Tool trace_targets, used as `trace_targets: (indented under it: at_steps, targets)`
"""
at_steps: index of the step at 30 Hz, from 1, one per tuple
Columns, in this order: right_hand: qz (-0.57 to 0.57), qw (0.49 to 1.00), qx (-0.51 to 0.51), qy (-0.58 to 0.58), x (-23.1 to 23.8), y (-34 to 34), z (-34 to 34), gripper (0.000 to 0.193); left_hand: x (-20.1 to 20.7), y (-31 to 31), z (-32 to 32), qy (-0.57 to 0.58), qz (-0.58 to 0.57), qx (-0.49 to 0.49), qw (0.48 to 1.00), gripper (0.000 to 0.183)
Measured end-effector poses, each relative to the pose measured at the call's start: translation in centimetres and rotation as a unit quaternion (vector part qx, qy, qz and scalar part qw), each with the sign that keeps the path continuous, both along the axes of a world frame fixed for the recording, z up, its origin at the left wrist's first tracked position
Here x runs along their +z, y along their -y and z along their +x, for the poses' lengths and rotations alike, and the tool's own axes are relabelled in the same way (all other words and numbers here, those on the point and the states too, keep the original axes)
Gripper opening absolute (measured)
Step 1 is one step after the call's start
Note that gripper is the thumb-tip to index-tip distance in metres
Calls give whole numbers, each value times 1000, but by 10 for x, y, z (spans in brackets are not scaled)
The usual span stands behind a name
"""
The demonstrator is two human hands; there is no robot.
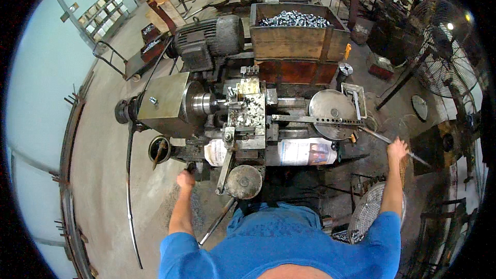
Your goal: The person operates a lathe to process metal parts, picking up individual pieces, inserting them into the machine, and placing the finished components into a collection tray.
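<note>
In front of me stands a small lathe with a box-shaped headstock [164, 98], a shiny spindle nose [204, 103] and a grimy tool slide [250, 111]. My right hand [398, 150] is wrapped round a long metal lever rod [380, 135], which slopes down to the right from a bar with holes [318, 120] over a large round metal disc [330, 106]. At the front left, my left hand [185, 179] closes round a dark knob-like handle [191, 167], mostly hidden by the fingers. Near it, a smaller round disc [244, 182] sits below the slide.
Behind the lathe are an electric motor [209, 41] and a wooden box [297, 44] heaped with small shiny metal parts. A pot [159, 149] with a brush-like stick hangs at the left. A perforated round basket [369, 209] lies by my right arm. A caged fan [447, 57] stands right.
</note>
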State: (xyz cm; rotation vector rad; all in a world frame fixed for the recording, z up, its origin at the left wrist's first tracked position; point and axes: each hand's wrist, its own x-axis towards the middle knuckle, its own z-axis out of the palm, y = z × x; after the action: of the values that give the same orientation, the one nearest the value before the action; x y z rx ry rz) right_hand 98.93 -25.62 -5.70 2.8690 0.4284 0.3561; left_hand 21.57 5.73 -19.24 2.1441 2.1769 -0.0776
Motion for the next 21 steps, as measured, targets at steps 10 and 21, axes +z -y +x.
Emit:
trace_targets:
  at_steps: [10, 21]
  targets:
    - [84, 968, 235, 0, -18, -8, -13, 57, 2, -1, -21, -22, -53, -76, 995, 36]
    - [313, 582, 740, -129, 157, -256, -324, 41, 135, -19, -90, 344, -48, -12, 938, 33]
